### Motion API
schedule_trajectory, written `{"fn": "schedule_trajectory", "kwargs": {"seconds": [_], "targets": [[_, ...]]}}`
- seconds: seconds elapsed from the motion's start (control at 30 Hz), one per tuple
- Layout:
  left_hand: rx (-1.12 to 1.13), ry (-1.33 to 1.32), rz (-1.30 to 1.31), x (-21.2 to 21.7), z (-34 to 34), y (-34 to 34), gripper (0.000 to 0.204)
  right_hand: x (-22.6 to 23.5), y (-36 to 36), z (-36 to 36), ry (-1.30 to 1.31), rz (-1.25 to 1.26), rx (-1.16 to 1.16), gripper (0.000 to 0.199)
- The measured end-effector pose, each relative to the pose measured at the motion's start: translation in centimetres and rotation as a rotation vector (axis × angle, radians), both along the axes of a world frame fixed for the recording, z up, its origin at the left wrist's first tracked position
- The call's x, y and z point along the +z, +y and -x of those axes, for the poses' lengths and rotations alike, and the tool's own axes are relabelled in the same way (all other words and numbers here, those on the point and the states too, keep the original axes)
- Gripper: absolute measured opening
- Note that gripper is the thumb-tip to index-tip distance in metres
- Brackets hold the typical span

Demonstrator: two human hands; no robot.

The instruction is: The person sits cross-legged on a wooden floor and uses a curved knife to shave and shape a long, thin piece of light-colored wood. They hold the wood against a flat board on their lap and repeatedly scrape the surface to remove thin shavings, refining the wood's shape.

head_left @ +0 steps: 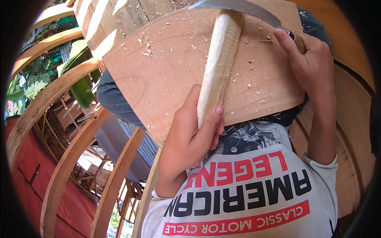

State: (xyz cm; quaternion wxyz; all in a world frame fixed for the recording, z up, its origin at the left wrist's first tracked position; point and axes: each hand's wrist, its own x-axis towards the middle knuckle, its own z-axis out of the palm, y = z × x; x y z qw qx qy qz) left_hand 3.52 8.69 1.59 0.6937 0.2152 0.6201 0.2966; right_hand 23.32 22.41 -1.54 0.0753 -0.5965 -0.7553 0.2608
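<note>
My left hand (190, 133) grips the near end of a pale, carved wooden stick (219, 59) that lies lengthwise on a flat wooden board (166, 75) resting on my lap. My right hand (309, 63) is closed on the handle of a curved metal blade (238, 7). The blade's edge crosses the far end of the stick at the top of the view. Small wood shavings are scattered over the board.
Curved wooden ribs (51, 99) arc along the left and lower left over a red surface (27, 174). Green leaves (79, 71) show beyond them. More wooden planks (115, 20) lie behind the board, and a curved wooden wall (353, 119) stands at the right.
</note>
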Motion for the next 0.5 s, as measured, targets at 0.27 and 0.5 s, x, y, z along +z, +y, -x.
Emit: {"fn": "schedule_trajectory", "kwargs": {"seconds": [0.27, 0.5], "targets": [[-0.008, 0.002, -0.007, 0.0, 0.1, 0.1, 0.025, 1.2, -3.6, 0.4, 0.046, 0.002, 0.219, 0.048], [0.002, 0.007, -0.055, -0.3, 0.1, 0.4, 0.023, 0.8, -2.3, 0.7, -0.048, -0.085, 0.191, 0.051]]}}
